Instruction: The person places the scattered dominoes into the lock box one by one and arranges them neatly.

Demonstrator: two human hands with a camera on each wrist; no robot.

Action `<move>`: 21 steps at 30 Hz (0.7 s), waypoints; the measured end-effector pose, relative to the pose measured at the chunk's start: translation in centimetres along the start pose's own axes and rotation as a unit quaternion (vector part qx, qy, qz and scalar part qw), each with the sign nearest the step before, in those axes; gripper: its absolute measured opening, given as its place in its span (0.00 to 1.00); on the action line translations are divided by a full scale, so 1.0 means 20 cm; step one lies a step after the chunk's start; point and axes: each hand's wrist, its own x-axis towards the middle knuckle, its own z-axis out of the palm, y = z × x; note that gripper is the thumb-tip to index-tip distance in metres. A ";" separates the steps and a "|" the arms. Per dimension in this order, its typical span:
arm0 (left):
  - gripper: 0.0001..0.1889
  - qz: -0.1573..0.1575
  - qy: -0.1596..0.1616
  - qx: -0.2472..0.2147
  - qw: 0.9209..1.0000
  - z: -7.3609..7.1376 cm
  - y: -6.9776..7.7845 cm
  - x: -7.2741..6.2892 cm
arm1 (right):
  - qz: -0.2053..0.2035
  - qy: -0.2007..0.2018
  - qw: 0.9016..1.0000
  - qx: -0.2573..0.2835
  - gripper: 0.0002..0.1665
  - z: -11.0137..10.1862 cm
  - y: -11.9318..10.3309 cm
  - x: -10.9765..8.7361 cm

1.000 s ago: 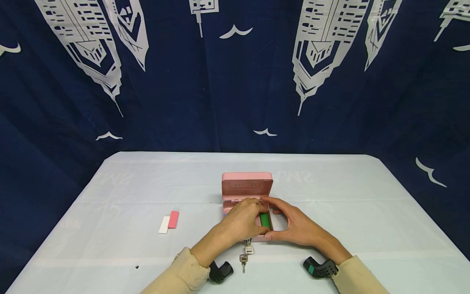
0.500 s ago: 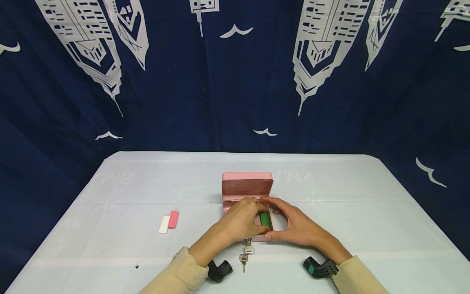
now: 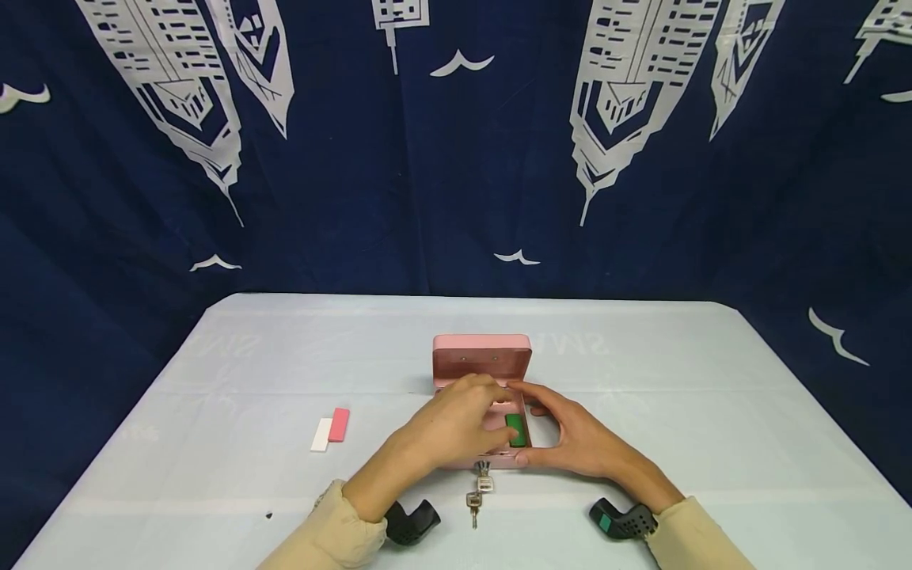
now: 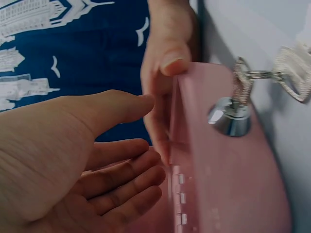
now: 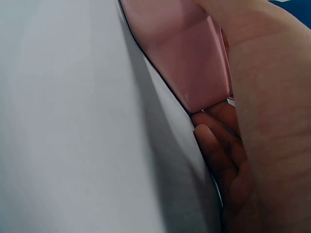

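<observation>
A pink metal cash box [image 3: 482, 345] stands on the table with its lid raised. Inside, at the right end, lies a green block [image 3: 515, 430]. My left hand [image 3: 449, 423] hovers over the box, fingers loosely bent and holding nothing; its thumb tip overlaps the block in the head view. My right hand [image 3: 570, 431] grips the box's right end, thumb at the front edge and fingers round the back corner. A key sits in the front lock [image 4: 231, 116], and a second key [image 3: 473, 503] hangs from it. The box's left part is hidden behind my left hand.
A pink block [image 3: 339, 425] and a white block [image 3: 321, 435] lie touching on the white table [image 3: 214, 443], left of the box. A small dark speck [image 3: 268, 515] is near the front left. Behind the table hangs a dark blue printed curtain [image 3: 342, 198].
My left hand has shifted a little left and up, its thumb and fingers spread wider, showing more of the box's inside. The right hand keeps its grip on the box.
</observation>
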 end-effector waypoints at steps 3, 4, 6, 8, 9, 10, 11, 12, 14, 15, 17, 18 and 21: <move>0.20 0.023 0.012 -0.005 1.000 -0.03 0.00 -0.01 | -0.003 0.000 1.000 0.003 0.54 0.00 0.00 0.00; 0.21 0.027 0.015 -0.006 1.000 -0.04 0.00 -0.01 | -0.002 -0.001 1.000 0.004 0.54 0.00 -0.01 0.00; 0.21 0.031 0.022 -0.007 0.999 -0.06 0.00 -0.03 | 0.004 0.000 1.000 -0.001 0.54 -0.01 -0.01 0.00; 0.22 0.032 0.030 -0.001 0.999 -0.08 -0.01 -0.04 | 0.012 -0.001 1.000 -0.003 0.54 0.00 -0.01 0.00; 0.21 0.033 0.034 0.005 0.999 -0.08 -0.02 -0.06 | 0.013 -0.001 1.000 -0.006 0.54 0.00 -0.01 0.00; 0.21 0.034 0.036 0.012 0.999 -0.09 -0.02 -0.07 | 0.015 -0.002 1.000 -0.009 0.54 0.00 -0.01 0.00; 0.21 0.037 0.040 0.018 0.998 -0.09 -0.03 -0.08 | 0.018 -0.003 1.000 -0.014 0.54 0.00 -0.01 0.00; 0.20 0.038 0.042 0.023 0.998 -0.10 -0.04 -0.10 | 0.020 -0.004 1.000 -0.016 0.54 0.00 -0.01 0.00; 0.20 0.033 0.043 0.028 0.998 -0.11 -0.05 -0.13 | 0.019 -0.006 1.000 -0.020 0.54 0.00 -0.01 0.00; 0.20 0.028 0.042 0.026 0.998 -0.12 -0.06 -0.15 | 0.018 -0.008 1.000 -0.024 0.54 0.00 -0.01 0.00; 0.21 0.015 0.043 0.021 0.999 -0.14 -0.07 -0.18 | 0.022 -0.008 0.999 -0.024 0.54 0.00 -0.01 -0.01; 0.21 0.009 0.044 0.019 0.999 -0.15 -0.09 -0.19 | 0.021 -0.008 0.999 -0.022 0.54 0.00 -0.01 -0.01; 0.21 -0.005 0.056 0.014 0.998 -0.16 -0.13 -0.24 | 0.020 -0.006 1.000 -0.017 0.54 0.00 -0.01 -0.01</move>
